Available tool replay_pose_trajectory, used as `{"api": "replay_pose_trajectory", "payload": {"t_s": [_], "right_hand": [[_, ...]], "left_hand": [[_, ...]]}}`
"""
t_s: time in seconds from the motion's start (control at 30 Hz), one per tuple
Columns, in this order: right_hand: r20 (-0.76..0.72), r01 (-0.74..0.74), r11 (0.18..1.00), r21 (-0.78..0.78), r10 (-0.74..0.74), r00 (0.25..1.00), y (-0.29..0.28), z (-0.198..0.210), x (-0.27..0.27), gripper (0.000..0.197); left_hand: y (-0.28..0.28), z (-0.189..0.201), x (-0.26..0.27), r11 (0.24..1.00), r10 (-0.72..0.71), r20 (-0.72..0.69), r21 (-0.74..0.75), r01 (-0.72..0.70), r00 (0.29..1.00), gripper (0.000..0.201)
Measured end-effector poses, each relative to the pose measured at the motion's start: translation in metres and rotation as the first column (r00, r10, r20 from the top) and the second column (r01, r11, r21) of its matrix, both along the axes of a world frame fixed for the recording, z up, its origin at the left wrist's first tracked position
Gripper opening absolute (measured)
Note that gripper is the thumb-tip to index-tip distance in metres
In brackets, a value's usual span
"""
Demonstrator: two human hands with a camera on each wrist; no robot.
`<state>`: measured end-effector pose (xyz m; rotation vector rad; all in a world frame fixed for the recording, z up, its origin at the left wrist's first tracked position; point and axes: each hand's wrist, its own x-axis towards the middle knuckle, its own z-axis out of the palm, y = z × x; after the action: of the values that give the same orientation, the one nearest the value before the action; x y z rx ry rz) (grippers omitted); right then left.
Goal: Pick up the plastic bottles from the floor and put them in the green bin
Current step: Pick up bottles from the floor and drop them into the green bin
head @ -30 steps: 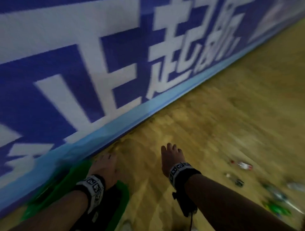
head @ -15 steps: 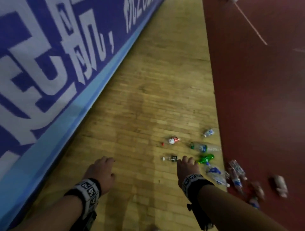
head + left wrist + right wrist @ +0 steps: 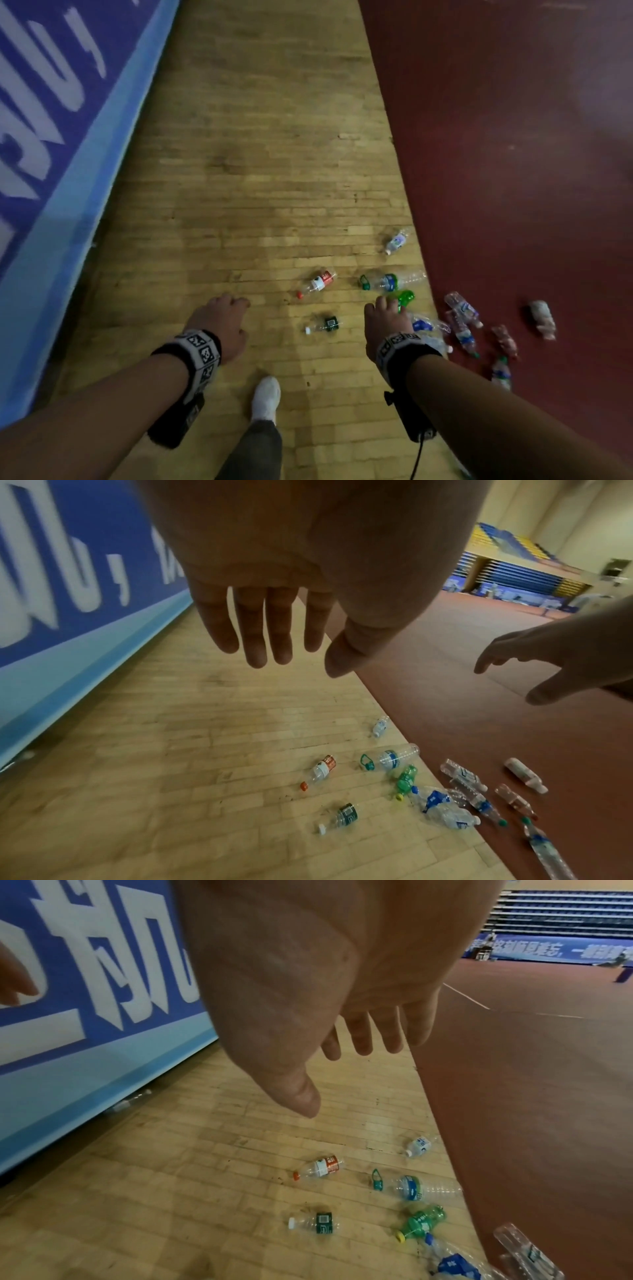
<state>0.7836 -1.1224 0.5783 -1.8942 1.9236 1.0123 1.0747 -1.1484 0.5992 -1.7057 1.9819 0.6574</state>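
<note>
On wooden floor (image 3: pixel 239 171), red-labelled bottle (image 3: pixel 317 283) lies cap toward the person; both hands' fingers (image 3: pixel 257 631) relaxed, empty.

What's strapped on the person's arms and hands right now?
Both forearms are bare, with no sleeves or gloves. The left hand and right hand each have a black wristband with black-and-white square markers; a black camera unit hangs beneath, and the right one trails a thin cable.

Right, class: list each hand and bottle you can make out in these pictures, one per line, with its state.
left hand: open, holding nothing
right hand: open, holding nothing
red-label bottle: lying on wood floor, capped
dark-label bottle: lying on wood, white cap on
green bottle: lying, yellow cap on
blue-label bottle: lying at the red mat's edge
</note>
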Motion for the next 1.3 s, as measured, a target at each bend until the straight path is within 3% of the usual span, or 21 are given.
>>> {"api": "replay_pose_trajectory", "payload": {"t_s": [0.2, 0.33, 0.5, 0.6, 0.73, 0.97, 1.13, 1.3], "right_hand": [[-0.014, 0.144, 0.986, 0.083, -0.143, 0.990, -0.070, -0.041, -0.016, 0.058], [-0.014, 0.202, 0.975, 0.090, -0.201, 0.979, -0.102, -0.088, -0.035, 0.058], [0.001, 0.244, 0.957, 0.159, -0.247, 0.969, -0.145, -0.177, -0.052, 0.054], [0.000, 0.275, 0.941, 0.196, -0.280, 0.960, -0.159, -0.251, -0.060, 0.057], [-0.040, 0.346, 0.885, 0.312, -0.352, 0.935, -0.159, -0.331, -0.053, 0.065], [-0.016, 0.429, 0.771, 0.471, -0.479, 0.878, -0.136, -0.445, -0.019, 0.066], [-0.034, 0.439, 0.720, 0.538, -0.501, 0.865, -0.112, -0.487, -0.013, 0.064], [-0.073, 0.466, 0.692, 0.551, -0.517, 0.853, -0.102, -0.503, -0.008, 0.064]], "left_hand": [[-0.141, -0.050, -0.046, 0.973, -0.228, 0.112, 0.072, 0.221, 0.967, 0.048], [-0.207, -0.109, -0.082, 0.943, -0.316, 0.143, 0.150, 0.295, 0.938, 0.055], [-0.247, -0.230, -0.125, 0.924, -0.353, 0.176, 0.219, 0.313, 0.919, 0.057], [-0.259, -0.325, -0.146, 0.902, -0.388, 0.137, 0.261, 0.344, 0.912, 0.058], [-0.272, -0.439, -0.163, 0.843, -0.448, 0.100, 0.378, 0.383, 0.888, 0.070], [-0.288, -0.603, -0.166, 0.770, -0.591, 0.119, 0.378, 0.514, 0.798, 0.084], [-0.290, -0.671, -0.174, 0.801, -0.526, 0.084, 0.386, 0.459, 0.846, 0.076], [-0.291, -0.675, -0.172, 0.785, -0.495, 0.009, 0.434, 0.443, 0.869, 0.067]]}}
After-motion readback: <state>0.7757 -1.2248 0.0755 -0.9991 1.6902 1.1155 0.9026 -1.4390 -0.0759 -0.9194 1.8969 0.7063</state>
